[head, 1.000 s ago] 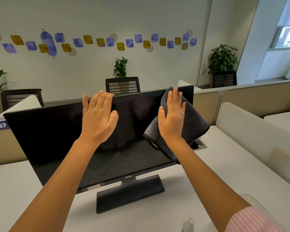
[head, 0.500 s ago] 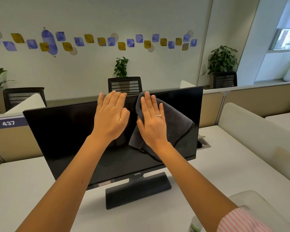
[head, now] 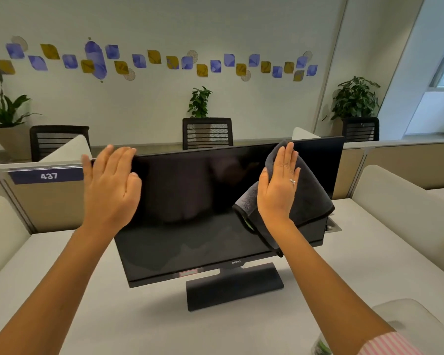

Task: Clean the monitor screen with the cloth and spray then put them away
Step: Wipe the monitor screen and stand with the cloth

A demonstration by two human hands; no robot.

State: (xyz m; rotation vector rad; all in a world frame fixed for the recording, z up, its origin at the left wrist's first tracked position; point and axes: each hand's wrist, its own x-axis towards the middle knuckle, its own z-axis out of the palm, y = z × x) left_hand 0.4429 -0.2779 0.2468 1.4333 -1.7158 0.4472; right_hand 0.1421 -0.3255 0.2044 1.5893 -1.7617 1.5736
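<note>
The monitor (head: 190, 213) stands on the pale worktop (head: 87, 303), its dark screen facing the person and leaning back a little, long axis running left to right but skewed, the right end swung farther off toward one o'clock and the left end nearer. The left hand (head: 110, 185) lies flat, fingers straight, over the upper left corner of the screen, fingertips reaching the top edge. The right hand (head: 280, 185), fingers straight and together with a ring showing, presses the grey cloth (head: 308, 198) flat against the right half of the screen; the cloth is folded, its loose end drooping past the wrist toward the lower bezel. Faint smear marks show across the lower part of the glass. The black foot (head: 233, 288) sits under the panel at six o'clock of it. At the bottom right, beside the striped pink sleeve (head: 390, 344), the top of the spray bottle (head: 321, 347) just peeks in, blurred. Behind the monitor a low partition (head: 49, 175) carries the number 437 at ten o'clock; beyond stand a mesh-backed chair (head: 207, 133) at twelve and potted plants (head: 355, 98) along the wall. A cable port (head: 332, 226) sits in the worktop just right of the screen.
</note>
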